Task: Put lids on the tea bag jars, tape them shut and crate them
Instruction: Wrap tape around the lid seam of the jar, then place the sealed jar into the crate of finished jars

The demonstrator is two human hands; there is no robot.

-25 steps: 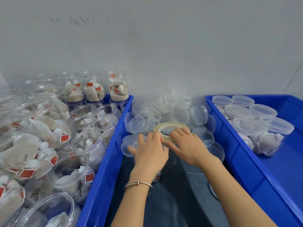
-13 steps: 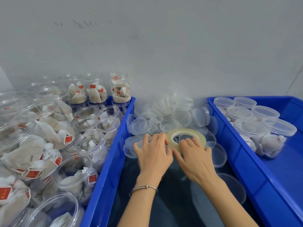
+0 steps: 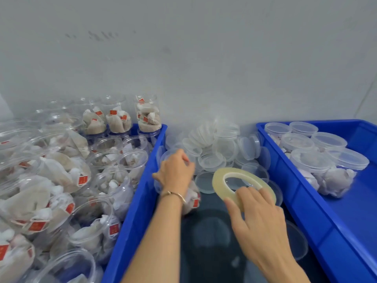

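jar (image 3: 190, 198): light, thin clear plastic, slick; my left hand (image 3: 175, 173) clasps its lidded top
tape (image 3: 242, 185): stiff light ring; right hand (image 3: 258, 218) pinches near rim

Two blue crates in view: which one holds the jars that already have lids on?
The right crate. Its jars wear flat clear lids, while the jars in the left crate stand open-mouthed with tea bags showing.
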